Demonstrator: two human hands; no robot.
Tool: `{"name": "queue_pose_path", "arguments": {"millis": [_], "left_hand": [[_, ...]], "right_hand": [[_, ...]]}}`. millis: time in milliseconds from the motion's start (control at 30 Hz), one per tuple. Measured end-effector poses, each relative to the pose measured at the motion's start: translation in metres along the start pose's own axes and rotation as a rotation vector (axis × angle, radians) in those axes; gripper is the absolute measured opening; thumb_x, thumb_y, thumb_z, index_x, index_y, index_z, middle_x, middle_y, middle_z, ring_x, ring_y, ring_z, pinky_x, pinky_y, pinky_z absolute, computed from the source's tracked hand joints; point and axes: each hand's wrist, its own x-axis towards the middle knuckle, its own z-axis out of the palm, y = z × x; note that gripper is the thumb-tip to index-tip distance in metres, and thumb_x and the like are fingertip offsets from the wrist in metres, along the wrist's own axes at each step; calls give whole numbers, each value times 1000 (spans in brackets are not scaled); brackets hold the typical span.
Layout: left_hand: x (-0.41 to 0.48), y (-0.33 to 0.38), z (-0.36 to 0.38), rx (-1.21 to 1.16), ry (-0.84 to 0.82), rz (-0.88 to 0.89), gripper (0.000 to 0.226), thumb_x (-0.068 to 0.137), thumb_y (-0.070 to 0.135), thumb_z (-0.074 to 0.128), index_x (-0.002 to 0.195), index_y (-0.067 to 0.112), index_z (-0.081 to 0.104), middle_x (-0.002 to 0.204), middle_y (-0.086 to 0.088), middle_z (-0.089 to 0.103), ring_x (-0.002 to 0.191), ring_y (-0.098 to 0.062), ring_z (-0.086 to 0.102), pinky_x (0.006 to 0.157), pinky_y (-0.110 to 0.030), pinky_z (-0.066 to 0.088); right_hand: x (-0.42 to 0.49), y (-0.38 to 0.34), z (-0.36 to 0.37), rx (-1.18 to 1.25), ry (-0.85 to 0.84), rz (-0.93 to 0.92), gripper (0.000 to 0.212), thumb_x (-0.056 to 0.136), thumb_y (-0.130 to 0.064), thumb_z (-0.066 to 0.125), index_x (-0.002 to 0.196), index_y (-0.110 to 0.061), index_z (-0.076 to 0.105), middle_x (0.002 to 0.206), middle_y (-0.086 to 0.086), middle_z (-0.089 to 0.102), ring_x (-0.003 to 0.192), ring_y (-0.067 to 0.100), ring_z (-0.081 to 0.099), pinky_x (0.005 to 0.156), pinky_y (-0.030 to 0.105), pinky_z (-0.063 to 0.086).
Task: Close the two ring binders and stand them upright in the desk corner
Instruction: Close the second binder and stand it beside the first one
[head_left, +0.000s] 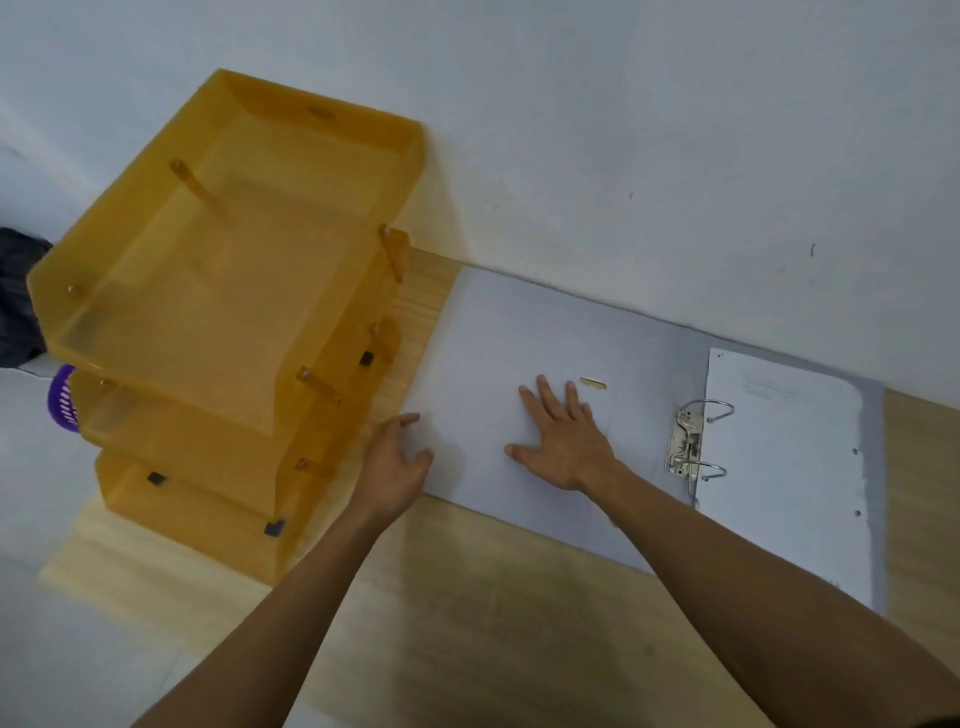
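Observation:
One grey ring binder (498, 332) lies open and flat on the wooden desk (467, 597), against the white wall. Its metal ring mechanism (693, 447) stands open near the spine, and white punched paper (779, 467) lies on the right half. My right hand (558, 441) rests flat, fingers spread, on the left cover. At that cover's left edge sits my left hand (397, 460), fingers curled around the edge; whether it grips the edge I cannot tell. A second binder is not visible.
A three-tier amber plastic letter tray (223, 291) stands at the desk's left end, close to the binder's left cover. A purple basket (62, 397) shows below it beyond the desk edge. The white wall (623, 156) runs behind.

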Motion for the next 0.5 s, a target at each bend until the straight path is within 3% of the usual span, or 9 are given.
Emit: {"name": "queue_pose_path", "arguments": {"millis": [167,300,400,500], "left_hand": [[16,-12,-2,-34,30,-94,64,90,23,68,146,8,41,148,-14,50,137,-34,48,110,-49,43],[4,-17,-2,-111,37,-196,73,91,34,68,151,8,36,147,-15,51,133,-35,51,102,-44,45],[-19,-21,-1,-183,-44,-200,66,91,44,65,145,15,44,137,-9,60,110,-26,62,86,-36,49],[-47,-20,0,-243,-142,-172,49,92,51,59,130,21,59,120,-3,71,96,-19,69,78,-35,53]], "right_hand": [[-15,-10,4,44,-54,23,92,90,-75,31,160,-33,-11,167,-5,-25,152,33,-26,124,53,-7],[-34,-28,14,219,-86,139,89,87,-79,28,159,-39,-7,166,-12,-24,152,33,-27,118,66,-8],[-45,-38,11,453,-76,221,85,88,-79,27,159,-42,-2,167,-16,-20,153,29,-26,114,73,-6],[-60,-44,9,643,-25,249,83,89,-76,30,159,-42,4,167,-18,-18,153,27,-26,115,73,-7]]}}
